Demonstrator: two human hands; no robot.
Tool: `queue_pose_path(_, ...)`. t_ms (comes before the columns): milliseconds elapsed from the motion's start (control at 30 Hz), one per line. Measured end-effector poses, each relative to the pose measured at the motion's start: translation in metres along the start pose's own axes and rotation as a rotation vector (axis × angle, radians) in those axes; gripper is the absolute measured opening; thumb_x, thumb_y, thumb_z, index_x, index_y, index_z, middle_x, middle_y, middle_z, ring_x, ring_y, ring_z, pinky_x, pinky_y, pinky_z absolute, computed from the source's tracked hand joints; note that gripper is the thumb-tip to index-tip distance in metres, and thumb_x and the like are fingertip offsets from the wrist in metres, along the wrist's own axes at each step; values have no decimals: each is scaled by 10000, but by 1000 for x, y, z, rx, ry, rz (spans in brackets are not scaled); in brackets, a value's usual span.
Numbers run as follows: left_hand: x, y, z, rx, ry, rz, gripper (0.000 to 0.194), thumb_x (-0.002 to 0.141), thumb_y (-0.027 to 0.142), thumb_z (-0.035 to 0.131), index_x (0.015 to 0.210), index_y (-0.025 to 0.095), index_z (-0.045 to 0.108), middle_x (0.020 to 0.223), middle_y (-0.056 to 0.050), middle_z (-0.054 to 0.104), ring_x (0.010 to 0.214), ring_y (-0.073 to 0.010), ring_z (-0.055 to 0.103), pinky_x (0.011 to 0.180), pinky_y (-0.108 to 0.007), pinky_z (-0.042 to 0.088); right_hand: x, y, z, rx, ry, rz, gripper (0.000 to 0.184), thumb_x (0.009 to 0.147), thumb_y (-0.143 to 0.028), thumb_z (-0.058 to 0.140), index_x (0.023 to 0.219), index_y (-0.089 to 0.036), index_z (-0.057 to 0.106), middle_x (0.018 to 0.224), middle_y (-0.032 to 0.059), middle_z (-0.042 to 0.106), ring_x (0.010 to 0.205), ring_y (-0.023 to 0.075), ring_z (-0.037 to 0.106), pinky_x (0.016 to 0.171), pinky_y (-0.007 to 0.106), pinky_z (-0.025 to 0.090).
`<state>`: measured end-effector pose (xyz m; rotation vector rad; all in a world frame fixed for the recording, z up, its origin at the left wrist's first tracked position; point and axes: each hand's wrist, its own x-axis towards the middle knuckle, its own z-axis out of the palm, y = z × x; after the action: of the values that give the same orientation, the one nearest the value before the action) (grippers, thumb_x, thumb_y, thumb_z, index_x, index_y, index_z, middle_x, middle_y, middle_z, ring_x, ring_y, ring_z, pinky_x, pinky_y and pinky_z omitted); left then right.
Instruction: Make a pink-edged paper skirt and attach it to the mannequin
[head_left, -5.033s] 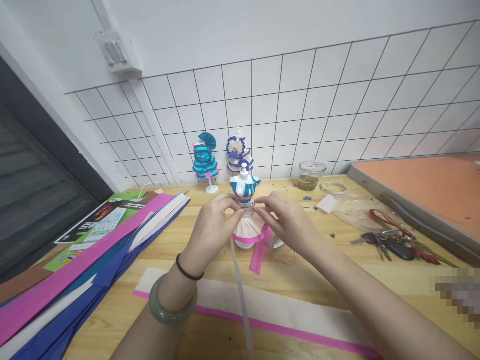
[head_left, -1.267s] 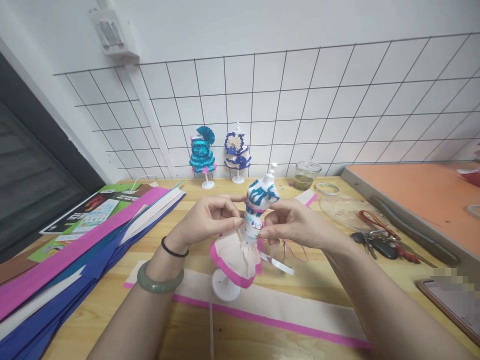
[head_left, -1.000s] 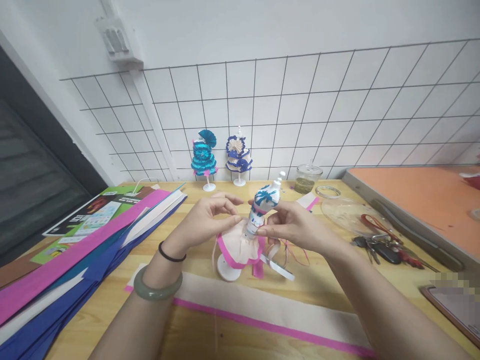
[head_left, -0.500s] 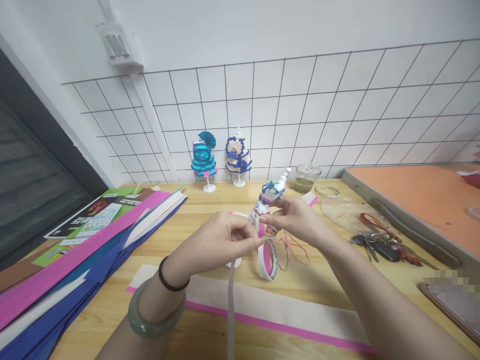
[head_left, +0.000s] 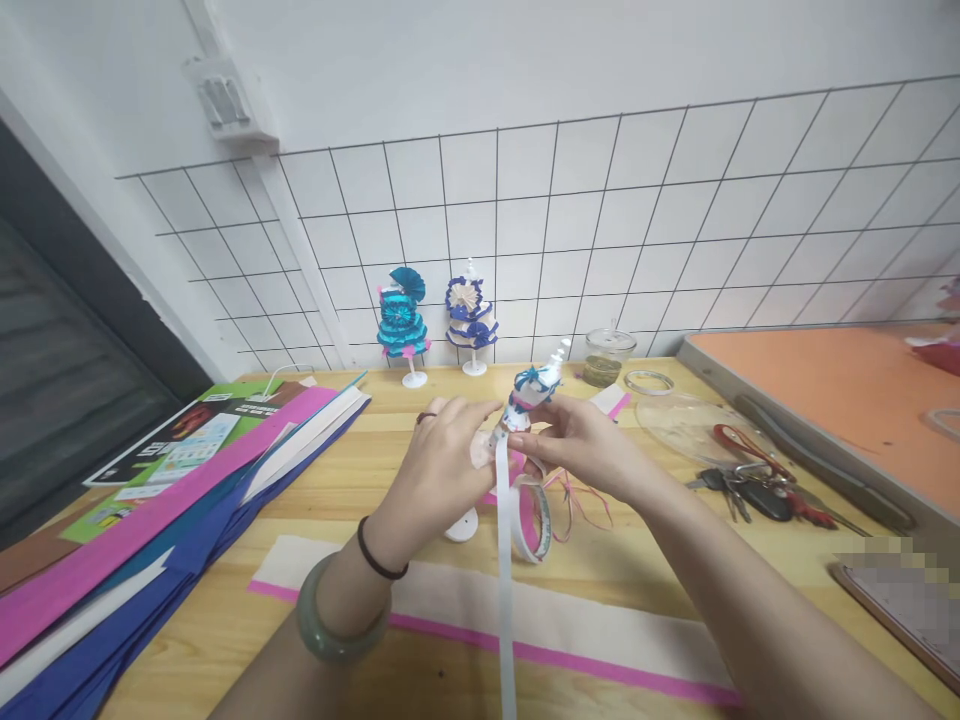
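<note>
A small white tree model with teal and pink paper trim (head_left: 534,388) is held tilted over the table, its tip up and to the right. My right hand (head_left: 589,440) grips it from the right, the thumb near the top of a narrow white tape strip (head_left: 505,580). That strip hangs down from the model towards me. My left hand (head_left: 450,455) is curled round the model's lower left end, its fingertips partly hidden. Below the hands stands a white ring-shaped tape roll (head_left: 532,520), next to a white round base (head_left: 462,525).
A cream paper strip with a pink edge (head_left: 600,635) lies in front. Two decorated trees, one teal (head_left: 403,320) and one blue and cream (head_left: 472,320), stand behind. Coloured paper (head_left: 172,520) lies left; keys (head_left: 750,490), a phone (head_left: 900,610) and an orange board (head_left: 825,390) are right.
My left hand has let go of the tape strip and moved up to the model's lower end. The strip now hangs straight from the model. The right hand keeps its hold.
</note>
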<state>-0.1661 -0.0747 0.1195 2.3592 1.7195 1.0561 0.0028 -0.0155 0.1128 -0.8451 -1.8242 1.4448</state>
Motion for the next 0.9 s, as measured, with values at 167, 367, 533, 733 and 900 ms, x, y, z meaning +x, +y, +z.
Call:
queue_pose_path(167,-1,4,10,-33,28,-14,382,745,223,596,1122,246,539,997,-49,626,967,-246,523,824,-388,394,-4,-7,5,-83,19,-30,298,740,-277,656,1005,-169,574,1006,76,652,594,130,631,518,257,526)
queue_pose_path(367,0,3,5,-38,46,-52,376,757,195,562,1128,252,545,982,-44,646,948,-236,544,806,-369,394,-6,-8,4,8,-11,-21,372,752,-223,643,1108,-192,539,1196,89,573,747,150,655,713,319,544)
queue_pose_path(533,1,-3,-6,206,111,58,349,756,103,494,1079,216,563,949,-58,653,1034,-253,517,971,-473,252,-6,-9,6,268,-39,20,482,754,-181,647,1208,-213,488,1298,109,484,1005,173,604,906,339,473)
queue_pose_path(733,1,-6,-17,455,116,160,366,775,43,401,1061,188,578,861,-73,664,1124,-264,480,1065,-539,68,0,-1,14,684,9,186,417,726,-86,647,1112,-165,511,1168,119,572,1048,175,594,991,296,421)
queue_pose_path(900,1,-6,-18,550,174,193,346,800,62,393,1066,179,580,861,-75,666,1119,-261,488,1065,-559,99,6,8,19,921,87,252,411,714,-15,604,1092,-123,484,1080,135,613,1079,179,576,965,273,449)
